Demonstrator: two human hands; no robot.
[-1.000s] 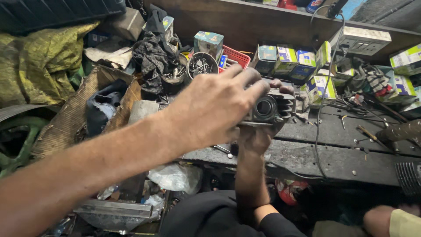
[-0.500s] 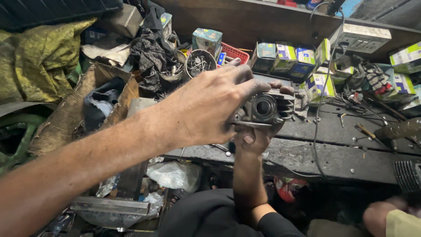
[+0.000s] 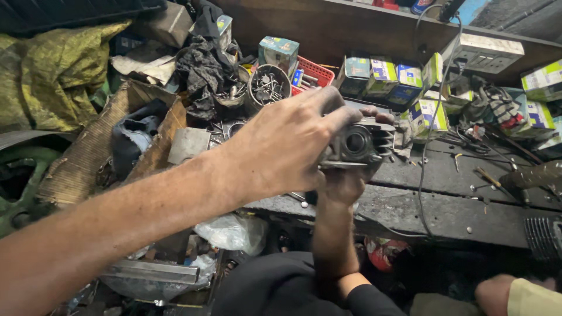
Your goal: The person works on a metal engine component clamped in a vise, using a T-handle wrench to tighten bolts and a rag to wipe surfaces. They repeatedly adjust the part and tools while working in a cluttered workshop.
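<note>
A grey finned metal engine part (image 3: 358,144) with a round bore facing me is held above the front edge of a dark workbench (image 3: 456,202). My left hand (image 3: 281,146) reaches in from the lower left and clasps the part from above, with the fingers curled over its top. My right hand (image 3: 342,186) comes up from my lap and grips the part from underneath; only its thumb and knuckles show.
Small coloured cartons (image 3: 383,73) line the back of the bench beside a red basket (image 3: 313,71) and a round tin of screws (image 3: 268,88). A black cable (image 3: 422,158) hangs across the bench. A cardboard box (image 3: 88,155), black rags and yellow-green cloth (image 3: 52,70) lie to the left.
Both hands keep hold of the metal part, which has shifted only slightly left and back. The view has barely moved.
</note>
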